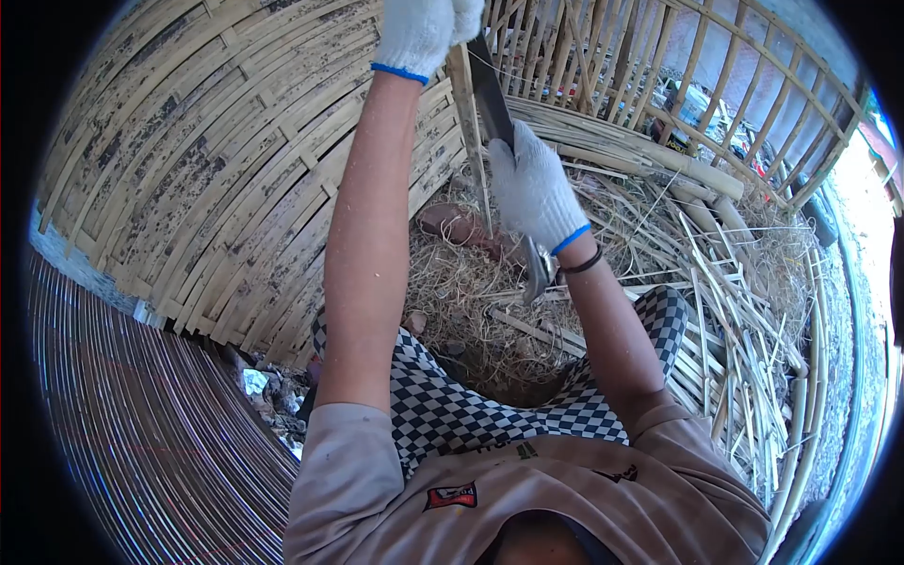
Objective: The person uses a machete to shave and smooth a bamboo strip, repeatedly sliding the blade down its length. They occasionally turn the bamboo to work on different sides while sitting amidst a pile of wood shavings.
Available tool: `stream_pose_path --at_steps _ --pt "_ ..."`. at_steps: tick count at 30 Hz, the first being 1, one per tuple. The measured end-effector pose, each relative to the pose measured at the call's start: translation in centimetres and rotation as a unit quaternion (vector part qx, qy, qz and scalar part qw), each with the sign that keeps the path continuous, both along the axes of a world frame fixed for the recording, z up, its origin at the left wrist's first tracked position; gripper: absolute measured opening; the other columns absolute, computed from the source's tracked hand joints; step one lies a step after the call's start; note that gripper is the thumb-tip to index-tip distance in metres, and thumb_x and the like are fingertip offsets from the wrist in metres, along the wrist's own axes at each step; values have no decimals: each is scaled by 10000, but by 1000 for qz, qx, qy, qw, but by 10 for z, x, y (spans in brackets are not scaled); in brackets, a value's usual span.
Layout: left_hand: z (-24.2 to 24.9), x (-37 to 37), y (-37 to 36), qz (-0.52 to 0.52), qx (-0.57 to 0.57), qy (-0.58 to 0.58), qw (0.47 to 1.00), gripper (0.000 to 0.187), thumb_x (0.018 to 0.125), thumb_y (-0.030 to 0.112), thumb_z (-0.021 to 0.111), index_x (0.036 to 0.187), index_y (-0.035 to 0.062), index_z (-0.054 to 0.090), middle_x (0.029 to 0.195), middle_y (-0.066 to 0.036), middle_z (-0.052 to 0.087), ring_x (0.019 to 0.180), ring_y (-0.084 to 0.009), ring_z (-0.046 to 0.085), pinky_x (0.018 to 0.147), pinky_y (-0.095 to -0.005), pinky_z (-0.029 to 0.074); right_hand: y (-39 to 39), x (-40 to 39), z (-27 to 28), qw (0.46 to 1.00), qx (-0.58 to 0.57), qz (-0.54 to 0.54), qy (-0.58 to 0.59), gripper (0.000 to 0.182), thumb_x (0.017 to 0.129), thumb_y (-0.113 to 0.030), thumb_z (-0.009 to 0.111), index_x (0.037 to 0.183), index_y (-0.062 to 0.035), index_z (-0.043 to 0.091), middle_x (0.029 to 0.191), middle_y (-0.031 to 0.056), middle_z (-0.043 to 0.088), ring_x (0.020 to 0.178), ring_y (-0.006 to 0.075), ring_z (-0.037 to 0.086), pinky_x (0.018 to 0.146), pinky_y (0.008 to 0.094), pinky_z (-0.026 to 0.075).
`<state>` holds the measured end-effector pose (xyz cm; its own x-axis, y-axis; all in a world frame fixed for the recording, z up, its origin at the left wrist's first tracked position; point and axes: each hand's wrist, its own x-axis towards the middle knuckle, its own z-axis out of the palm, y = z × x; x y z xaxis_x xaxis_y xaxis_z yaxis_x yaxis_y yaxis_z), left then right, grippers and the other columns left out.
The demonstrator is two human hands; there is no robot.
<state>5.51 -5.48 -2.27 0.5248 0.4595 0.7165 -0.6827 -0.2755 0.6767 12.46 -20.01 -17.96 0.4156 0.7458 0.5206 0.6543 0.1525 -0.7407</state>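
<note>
At the top centre, my left hand [419,33] in a white glove with a blue cuff is closed round the upper end of a bamboo strip [465,113]. The strip hangs down, narrowing toward its lower end. My right hand [537,188], gloved the same way, is wrapped round the handle of a large knife [492,94]. The handle's curved end shows below the palm. The dark blade points up, beside the strip, and its tip reaches near my left hand. The fingertips of my left hand are partly cut off by the frame's top edge.
A woven bamboo panel [217,160] rises at the left, above ridged sheeting [122,395]. Fine shavings [471,320] lie between my legs in checkered trousers [452,395]. Cut bamboo strips [725,348] are heaped at the right, and a slatted bamboo fence [612,66] stands behind.
</note>
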Motion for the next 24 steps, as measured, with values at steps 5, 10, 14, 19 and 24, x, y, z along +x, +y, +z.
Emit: stream_pose_path --at_steps 5,10,14,19,24 --pt "-1 -10 1 -22 -24 3 999 663 963 777 406 653 191 387 497 63 268 348 -89 230 323 -273 179 -6 -4 20 1000 -16 3 -23 310 1018 -242 515 1026 65 556 870 336 659 881 510 666 766 526 522" --pt "3 -20 5 -33 -25 -1 999 662 960 779 410 658 191 378 502 67 253 351 -89 218 326 -273 170 -1 1 15 991 -124 52 28 304 1021 -241 510 1045 59 554 860 320 659 869 499 670 750 509 525" --pt "-9 -24 3 -115 -73 -19 991 668 958 784 404 659 188 371 501 69 252 350 -89 213 326 -275 163 20 -1 -30 999 -38 22 -19 311 1023 -254 514 1076 49 557 897 315 666 898 497 668 770 509 526" --pt "-8 -32 4 -10 -5 -34 999 665 959 786 401 667 189 373 507 72 257 356 -88 220 333 -275 168 20 5 -30 995 -89 33 -17 315 1025 -259 511 1088 46 559 878 313 667 874 495 670 753 533 519" --pt "-13 -30 10 21 -25 -53 998 666 955 794 396 680 187 390 508 70 264 360 -86 227 335 -269 166 37 11 -73 991 -131 19 -22 300 1023 -242 515 1114 42 555 850 300 667 845 494 663 735 535 506"
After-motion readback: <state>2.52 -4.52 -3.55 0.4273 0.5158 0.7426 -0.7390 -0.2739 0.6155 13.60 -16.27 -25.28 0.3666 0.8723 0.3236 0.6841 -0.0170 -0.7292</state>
